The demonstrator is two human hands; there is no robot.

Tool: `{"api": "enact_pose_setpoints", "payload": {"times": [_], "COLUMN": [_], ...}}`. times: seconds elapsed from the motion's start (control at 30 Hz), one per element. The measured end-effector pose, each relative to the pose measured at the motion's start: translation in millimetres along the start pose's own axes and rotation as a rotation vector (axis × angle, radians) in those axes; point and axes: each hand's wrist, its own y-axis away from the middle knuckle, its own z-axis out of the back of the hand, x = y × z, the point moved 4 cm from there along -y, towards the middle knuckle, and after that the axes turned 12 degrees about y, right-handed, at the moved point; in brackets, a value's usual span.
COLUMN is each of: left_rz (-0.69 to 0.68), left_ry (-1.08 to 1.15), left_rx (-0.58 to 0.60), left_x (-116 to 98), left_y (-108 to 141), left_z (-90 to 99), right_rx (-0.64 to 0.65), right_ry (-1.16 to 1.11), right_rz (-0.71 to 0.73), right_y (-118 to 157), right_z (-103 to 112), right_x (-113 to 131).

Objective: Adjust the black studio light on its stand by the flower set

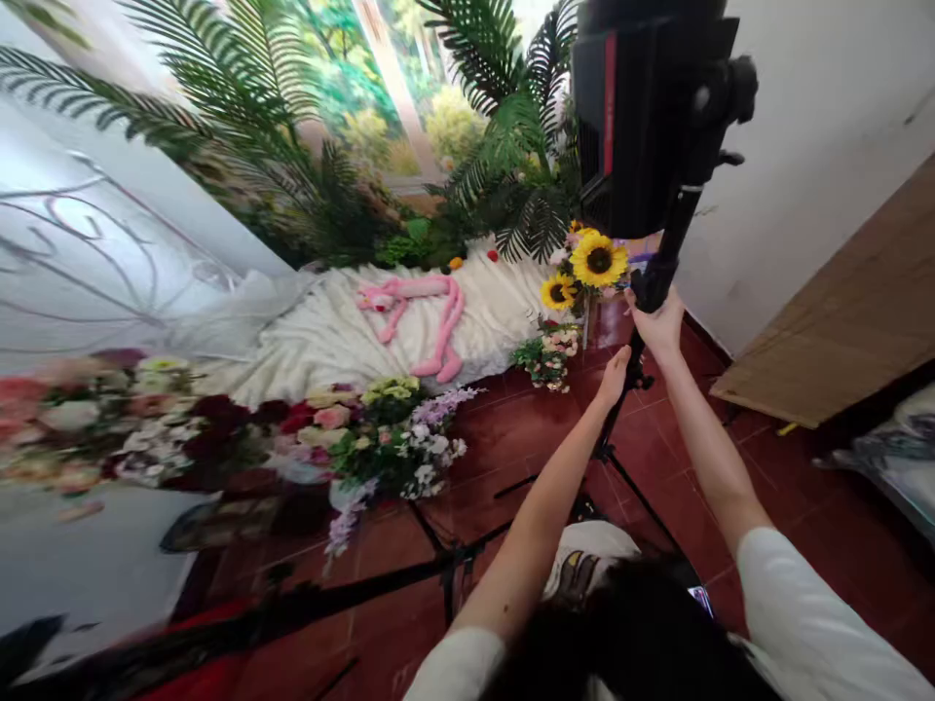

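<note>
My right hand (661, 323) and left hand (615, 378) wrap the stand (675, 234), staggered — likely for steadiness. The lamp (647, 122) looks top-heavy.

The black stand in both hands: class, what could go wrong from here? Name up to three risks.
The bulky black fixture tops the black stand, above the left hand and right hand, so it could tip if they slip. The sunflowers appear close by and might get knocked. The second stand, to the left, might trip someone.
</note>
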Motion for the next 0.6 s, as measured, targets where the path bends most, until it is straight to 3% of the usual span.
{"api": "enact_pose_setpoints", "payload": {"times": [0.27,0.6], "left_rz": [-0.064,-0.197], "left_ry": [-0.046,-0.172], "left_rx": [0.017,-0.022], "left_x": [-1.8,4.4], "left_y": [0.1,-1.6], "left_z": [-2.0,5.8], "right_rx": [0.108,0.123], "right_ry": [-0.052,0.058], "right_rz": [0.110,0.148], "right_y": [-33.3,-27.0], "right_z": [8.2,32.2], "right_x": [31.5,41.4]}}
